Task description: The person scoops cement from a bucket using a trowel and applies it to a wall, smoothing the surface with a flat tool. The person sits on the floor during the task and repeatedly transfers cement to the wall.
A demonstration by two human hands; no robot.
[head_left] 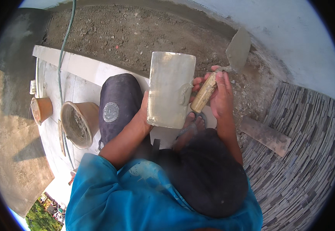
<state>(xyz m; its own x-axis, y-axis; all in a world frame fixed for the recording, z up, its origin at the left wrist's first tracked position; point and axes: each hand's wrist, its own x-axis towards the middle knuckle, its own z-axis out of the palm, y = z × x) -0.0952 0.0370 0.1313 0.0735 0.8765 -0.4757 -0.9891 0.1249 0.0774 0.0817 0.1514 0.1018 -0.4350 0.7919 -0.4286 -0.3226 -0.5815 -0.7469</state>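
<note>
A flat rectangular slab point(169, 90), smeared with wet grey mortar, is held up in front of me. My left hand point(145, 109) grips its left edge, the fingers hidden behind it. On the slab's right side sits a thicker lump of mortar point(185, 94). My right hand point(221, 92) is closed on a pointing trowel point(205, 92) by its worn wooden handle. The trowel's grey-coated blade point(239, 48) points up and away to the right. Some right fingertips reach to the slab's right edge, but I cannot tell whether they press on it.
Two buckets point(80, 125) point(41, 109) stand on pale tiles at the left, beside a green hose point(61, 65). Rough soil point(117, 34) lies ahead, bordered by a white wall point(291, 42). A strip-stone surface point(291, 177) and a flat plank point(265, 135) are at the right.
</note>
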